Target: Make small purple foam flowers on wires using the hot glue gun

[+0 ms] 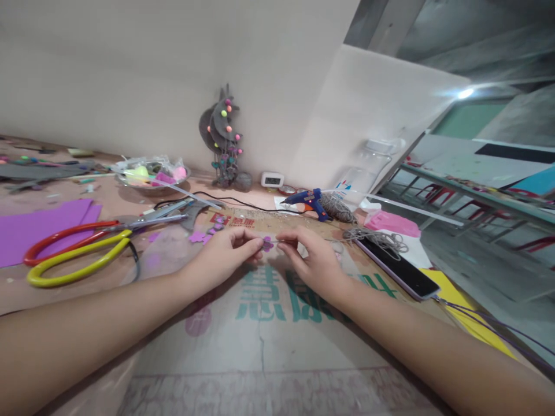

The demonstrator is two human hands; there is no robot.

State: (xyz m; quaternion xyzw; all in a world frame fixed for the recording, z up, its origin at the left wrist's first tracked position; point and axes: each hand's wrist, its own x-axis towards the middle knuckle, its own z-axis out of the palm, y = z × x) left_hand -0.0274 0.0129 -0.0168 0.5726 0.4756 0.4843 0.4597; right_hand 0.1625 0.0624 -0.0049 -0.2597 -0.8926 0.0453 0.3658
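Observation:
Between my hands, just above a printed cardboard sheet [277, 352], is a small purple flower cut-out [268, 243] with a thin grey string running by it. My left hand [232, 247] is closed in a pinch at the left side of the flower; its thumb and fingertip hide what exactly they grip. On the right, my right hand [310, 257] pinches the thin grey string close to the flower. More purple flower pieces [202, 237] lie behind my left hand. Loose grey string [379, 238] is heaped on a phone [399, 266] to the right.
Scissors [78, 251] with red and yellow handles and purple sheets [50, 228] lie left. A bowl of coloured bits [150, 176], a grey hanging ornament [223, 138], a blue glue gun [310, 202] and a clear bottle [362, 167] stand at the back. Yellow sheet [472, 315] lies right.

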